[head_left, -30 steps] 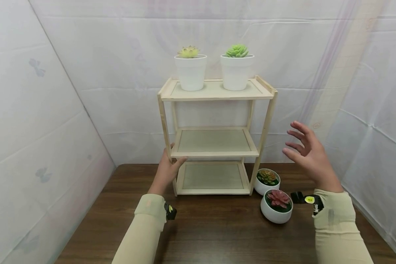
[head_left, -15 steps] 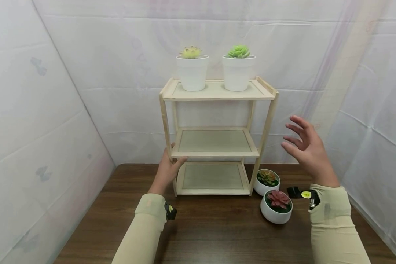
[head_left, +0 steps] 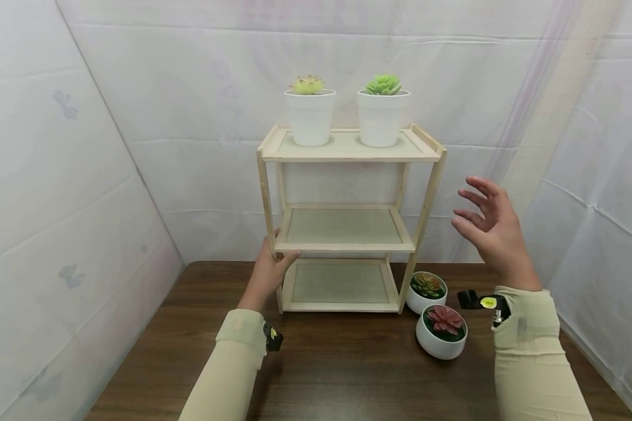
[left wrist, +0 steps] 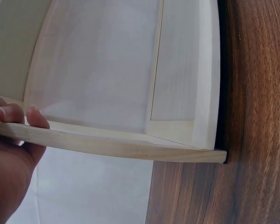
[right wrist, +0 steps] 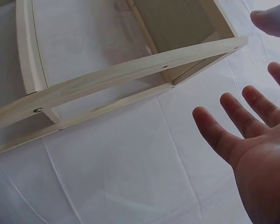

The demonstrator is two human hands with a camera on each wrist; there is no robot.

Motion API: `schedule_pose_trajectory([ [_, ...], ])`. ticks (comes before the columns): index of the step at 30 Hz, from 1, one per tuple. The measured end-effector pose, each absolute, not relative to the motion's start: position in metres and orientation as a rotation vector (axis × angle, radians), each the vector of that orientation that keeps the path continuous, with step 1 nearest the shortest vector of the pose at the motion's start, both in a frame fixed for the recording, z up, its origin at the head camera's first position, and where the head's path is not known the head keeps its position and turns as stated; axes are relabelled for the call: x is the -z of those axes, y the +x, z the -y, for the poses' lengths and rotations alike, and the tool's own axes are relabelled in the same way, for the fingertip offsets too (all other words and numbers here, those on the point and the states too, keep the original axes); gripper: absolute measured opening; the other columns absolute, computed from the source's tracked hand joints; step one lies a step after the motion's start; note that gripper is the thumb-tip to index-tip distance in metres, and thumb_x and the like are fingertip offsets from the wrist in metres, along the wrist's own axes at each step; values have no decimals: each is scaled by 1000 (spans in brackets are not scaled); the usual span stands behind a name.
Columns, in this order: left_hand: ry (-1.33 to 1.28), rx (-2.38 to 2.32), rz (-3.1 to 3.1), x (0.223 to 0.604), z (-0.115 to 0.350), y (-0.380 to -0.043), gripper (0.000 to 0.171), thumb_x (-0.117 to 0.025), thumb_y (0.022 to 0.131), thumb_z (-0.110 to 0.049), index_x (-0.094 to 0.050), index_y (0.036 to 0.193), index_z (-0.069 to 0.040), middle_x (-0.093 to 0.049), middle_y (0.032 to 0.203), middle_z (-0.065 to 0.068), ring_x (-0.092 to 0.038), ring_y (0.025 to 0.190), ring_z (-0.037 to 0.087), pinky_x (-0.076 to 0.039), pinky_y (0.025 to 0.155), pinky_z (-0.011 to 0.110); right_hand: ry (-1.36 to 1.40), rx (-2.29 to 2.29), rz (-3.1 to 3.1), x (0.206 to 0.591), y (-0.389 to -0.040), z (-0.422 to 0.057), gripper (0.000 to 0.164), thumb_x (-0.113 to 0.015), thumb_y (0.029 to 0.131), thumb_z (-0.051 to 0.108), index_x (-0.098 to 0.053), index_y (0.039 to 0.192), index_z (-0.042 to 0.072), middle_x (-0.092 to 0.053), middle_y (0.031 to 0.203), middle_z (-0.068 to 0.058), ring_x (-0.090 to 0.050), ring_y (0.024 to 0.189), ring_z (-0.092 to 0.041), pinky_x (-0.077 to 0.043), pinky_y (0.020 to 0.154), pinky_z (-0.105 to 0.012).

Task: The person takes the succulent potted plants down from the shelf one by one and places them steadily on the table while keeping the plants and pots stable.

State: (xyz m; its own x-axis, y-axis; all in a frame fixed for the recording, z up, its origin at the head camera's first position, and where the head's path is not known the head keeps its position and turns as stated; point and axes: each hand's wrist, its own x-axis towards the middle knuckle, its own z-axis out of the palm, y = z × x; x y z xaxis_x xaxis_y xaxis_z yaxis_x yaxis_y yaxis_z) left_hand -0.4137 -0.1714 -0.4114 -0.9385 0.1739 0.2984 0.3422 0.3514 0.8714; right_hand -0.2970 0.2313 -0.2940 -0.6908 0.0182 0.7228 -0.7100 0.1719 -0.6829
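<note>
A three-tier pale wooden shelf rack (head_left: 342, 225) stands upright on the table. My left hand (head_left: 266, 273) grips its front left post at the middle tier; in the left wrist view fingers curl over the post (left wrist: 107, 143). Out to the right of the rack, my right hand (head_left: 499, 237) is raised in the air, fingers spread and slightly bent, touching nothing. The right wrist view shows that hand (right wrist: 266, 158) apart from the rack's side rail (right wrist: 116, 74). On the top tier are two white pots, one with a yellowish succulent (head_left: 309, 120), one with a green succulent (head_left: 384, 121).
Two low white bowls sit by the rack's right foot: one with a red succulent (head_left: 441, 344) in front, one with an orange-green succulent (head_left: 426, 301) behind. White cloth (head_left: 200, 175) hangs behind and at both sides of the brown wooden table (head_left: 337, 374).
My right hand has risen a little beside the rack. The left hand keeps its grip on the post. The rack, pots and bowls stay in place, with only a slight shift of the head view.
</note>
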Motion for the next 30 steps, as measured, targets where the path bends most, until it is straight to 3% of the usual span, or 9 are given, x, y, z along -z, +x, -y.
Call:
schedule_pose_trajectory([
  [30,-480,1657,2432,411,172,-414,94,-66,82,-59,-20,153,-19,-41,149,12,-45,135,27,-43,107,48,642,-1539,1836,269,-308,-222,70,-63,82,-14,-38,144,9,-33,153,-6,-44,131,-21,-49,93,-14],
])
